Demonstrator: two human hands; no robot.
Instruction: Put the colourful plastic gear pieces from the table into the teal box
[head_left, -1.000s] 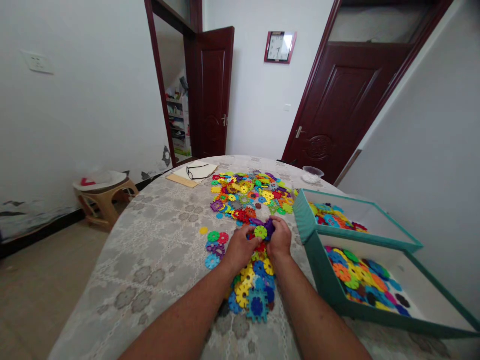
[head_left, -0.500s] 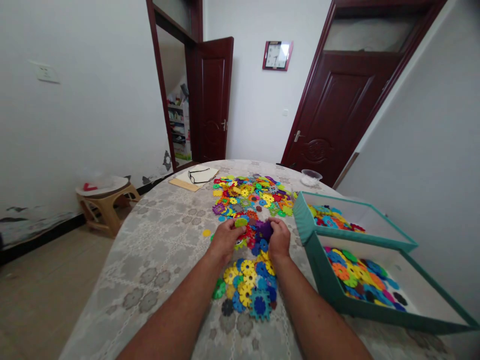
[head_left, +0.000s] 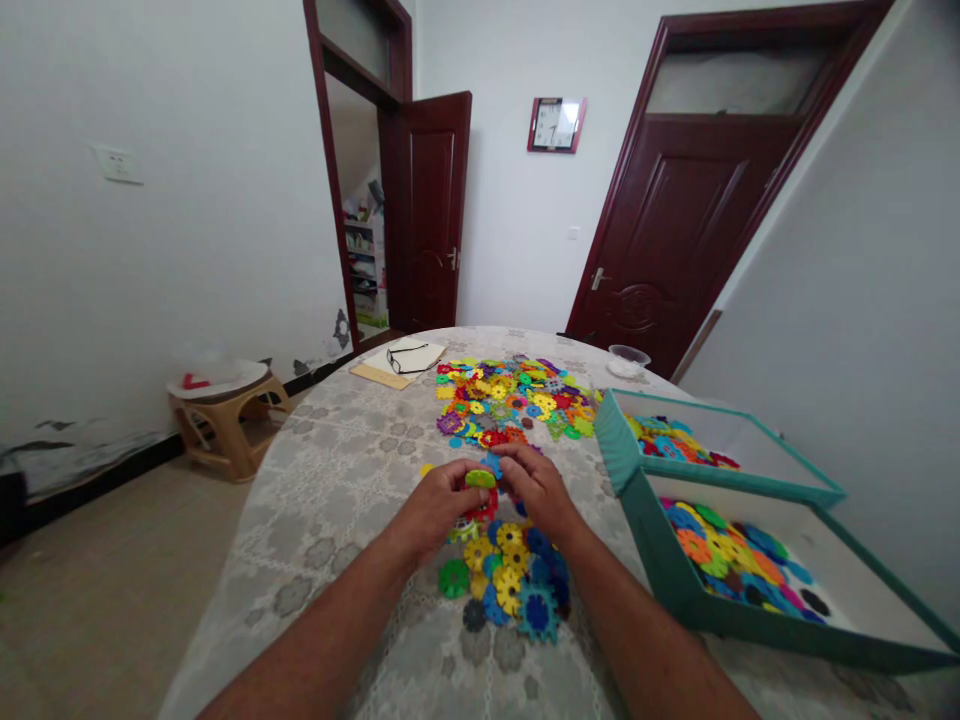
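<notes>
My left hand (head_left: 435, 505) and my right hand (head_left: 534, 488) meet over the round table (head_left: 352, 470), fingers curled. Between them they pinch a light green gear-shaped plastic disc (head_left: 480, 478) held edge-on, with red and blue pieces just under it. Right below my hands lies a joined cluster of yellow, blue and green discs (head_left: 506, 585). Farther away a big loose pile of many-coloured discs (head_left: 514, 395) is spread on the patterned cloth.
Two teal-rimmed box halves (head_left: 645, 480) with more discs stand at my right. Glasses on a notebook (head_left: 401, 358) and a small clear bowl (head_left: 627, 357) sit at the far edge. A low stool (head_left: 225, 410) stands on the floor to the left, doors behind.
My hands came back toward me and closed together. The right hand no longer shows the purple piece; both now pinch the green disc. The view tilted slightly downward.
</notes>
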